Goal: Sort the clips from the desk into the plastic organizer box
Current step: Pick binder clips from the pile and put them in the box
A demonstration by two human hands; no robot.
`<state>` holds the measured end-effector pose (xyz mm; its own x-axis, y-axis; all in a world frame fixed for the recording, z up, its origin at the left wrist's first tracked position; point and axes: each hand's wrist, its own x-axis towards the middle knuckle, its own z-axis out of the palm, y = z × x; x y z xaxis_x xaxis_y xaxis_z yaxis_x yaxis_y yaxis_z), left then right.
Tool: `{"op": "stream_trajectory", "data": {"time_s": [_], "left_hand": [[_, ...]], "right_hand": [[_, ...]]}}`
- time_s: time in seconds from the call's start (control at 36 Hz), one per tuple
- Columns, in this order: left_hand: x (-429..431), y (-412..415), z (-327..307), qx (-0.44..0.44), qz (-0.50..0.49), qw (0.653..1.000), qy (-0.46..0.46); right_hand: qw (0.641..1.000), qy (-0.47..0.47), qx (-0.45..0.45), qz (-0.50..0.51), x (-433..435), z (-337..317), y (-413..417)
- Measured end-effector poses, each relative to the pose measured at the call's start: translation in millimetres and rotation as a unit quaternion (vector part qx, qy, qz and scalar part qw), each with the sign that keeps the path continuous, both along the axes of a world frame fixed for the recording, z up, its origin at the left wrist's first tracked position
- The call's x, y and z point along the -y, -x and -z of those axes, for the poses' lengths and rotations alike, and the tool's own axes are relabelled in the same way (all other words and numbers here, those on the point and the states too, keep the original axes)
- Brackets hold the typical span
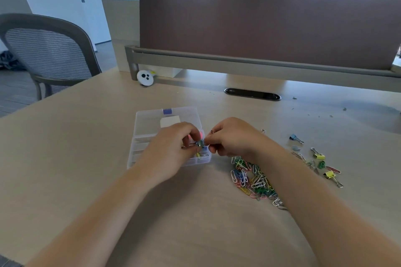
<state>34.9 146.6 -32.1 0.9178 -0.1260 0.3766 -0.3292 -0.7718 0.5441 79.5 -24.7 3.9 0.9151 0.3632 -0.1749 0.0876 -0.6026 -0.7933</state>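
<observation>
A clear plastic organizer box (143, 128) with a purple latch lies open on the desk, partly hidden by my hands. Above its right compartments my left hand (171, 147) and my right hand (234, 138) both pinch a small blue-green binder clip (200, 143). A yellow clip (198, 155) shows inside the box below it. To the right of the box lies a heap of coloured paper clips (253, 180). Farther right are loose binder clips: a blue one (295, 138) and two yellow ones (318, 155) (332, 176).
A brown desk divider (260, 28) runs along the back, with a person standing behind it. A white round gadget (145, 77) sits by the divider's foot. A black cable slot (252, 94) is set into the desk. A grey mesh chair (47, 50) stands at the left.
</observation>
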Motion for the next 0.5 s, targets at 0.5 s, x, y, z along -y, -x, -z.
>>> {"op": "stream_trajectory", "data": {"time_s": [0.5], "left_hand": [[2.6, 3.7, -5.6, 0.025, 0.036, 0.993, -0.108]], "right_hand": [[0.994, 0.029, 0.097, 0.037, 3.7, 1.4, -5.4]]}}
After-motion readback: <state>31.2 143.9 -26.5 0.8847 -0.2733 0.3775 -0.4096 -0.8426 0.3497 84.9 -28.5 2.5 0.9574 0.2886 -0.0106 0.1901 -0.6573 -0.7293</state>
